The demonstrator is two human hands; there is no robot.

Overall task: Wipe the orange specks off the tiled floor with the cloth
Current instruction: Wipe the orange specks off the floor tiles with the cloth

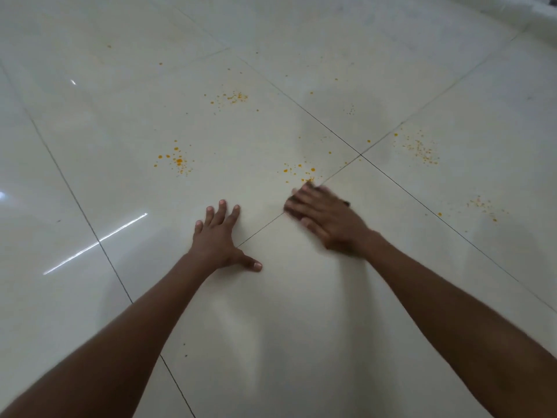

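Observation:
Orange specks lie in several clusters on the glossy pale tiled floor point(271, 297): one cluster point(176, 159) at left, one point(230, 98) farther back, one point(300, 171) just beyond my right hand, one point(420, 147) at right and a faint one point(482, 206) at far right. My right hand point(324, 217) is blurred and presses flat on a dark cloth point(310, 186), which shows only at the fingertips and at the hand's right edge. My left hand point(221, 236) rests flat on the floor with its fingers spread, holding nothing.
Dark grout lines cross the floor, meeting at a junction point(360, 154) beyond my right hand. A pale raised edge or wall base point(530, 16) runs along the top right corner. Light reflections streak the tiles at left.

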